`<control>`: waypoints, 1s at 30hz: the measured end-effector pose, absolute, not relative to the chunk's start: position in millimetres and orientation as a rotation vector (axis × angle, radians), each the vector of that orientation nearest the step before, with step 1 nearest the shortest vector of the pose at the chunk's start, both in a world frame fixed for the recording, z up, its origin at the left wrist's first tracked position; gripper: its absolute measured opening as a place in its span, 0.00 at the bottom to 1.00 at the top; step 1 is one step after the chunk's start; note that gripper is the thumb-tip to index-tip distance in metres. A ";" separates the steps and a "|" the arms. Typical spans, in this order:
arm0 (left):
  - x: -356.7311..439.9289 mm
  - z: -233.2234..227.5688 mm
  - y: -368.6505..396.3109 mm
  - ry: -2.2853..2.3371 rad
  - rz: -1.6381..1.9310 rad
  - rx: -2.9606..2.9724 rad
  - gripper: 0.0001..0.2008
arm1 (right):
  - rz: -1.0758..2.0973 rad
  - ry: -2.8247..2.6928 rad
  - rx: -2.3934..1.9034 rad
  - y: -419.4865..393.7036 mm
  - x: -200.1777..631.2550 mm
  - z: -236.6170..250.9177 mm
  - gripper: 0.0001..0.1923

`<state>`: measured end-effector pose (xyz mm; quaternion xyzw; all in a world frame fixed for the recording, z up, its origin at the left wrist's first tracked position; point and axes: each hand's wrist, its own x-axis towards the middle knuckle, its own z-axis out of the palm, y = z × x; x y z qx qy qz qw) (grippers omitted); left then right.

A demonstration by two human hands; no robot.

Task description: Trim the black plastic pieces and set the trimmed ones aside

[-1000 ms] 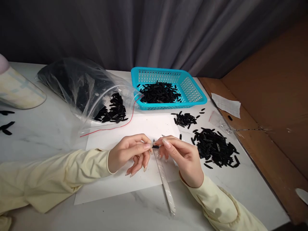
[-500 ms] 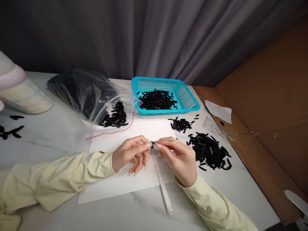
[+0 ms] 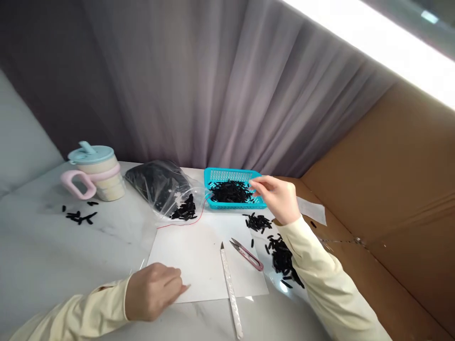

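My right hand (image 3: 276,195) reaches over the right end of a turquoise plastic basket (image 3: 217,205), fingertips pinched together. A dark bit shows by the fingertips, but I cannot tell if it is held. Inside the basket lies a heap of thin black pieces (image 3: 232,190). Loosely curled, my left hand (image 3: 155,290) rests at the lower left edge of a white paper sheet (image 3: 192,253), with nothing visible in it. On the sheet lie a slim white-handled craft knife (image 3: 230,289), dark tip pointing away, and pink-handled thread snips (image 3: 248,255).
A clear bag (image 3: 159,184) of black pieces spills beside the basket. A small pile (image 3: 258,221) and a larger pile (image 3: 281,255) lie right of the sheet. A lidded cup (image 3: 103,175) and scattered pieces (image 3: 80,217) stand left. A brown panel (image 3: 398,180) borders the right.
My hands have parted: the right moved away to the basket, the left drew back and curled. The view has tilted up, bringing the whole cup and the lamp into sight. The snips now show.
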<state>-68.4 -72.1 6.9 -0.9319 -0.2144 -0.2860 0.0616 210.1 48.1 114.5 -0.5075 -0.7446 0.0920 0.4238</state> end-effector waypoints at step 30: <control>-99.8 -1.0 -3.0 -2.163 -0.390 -2.409 0.12 | 0.003 -2.539 -1.392 156.6 -91.2 19.8 0.24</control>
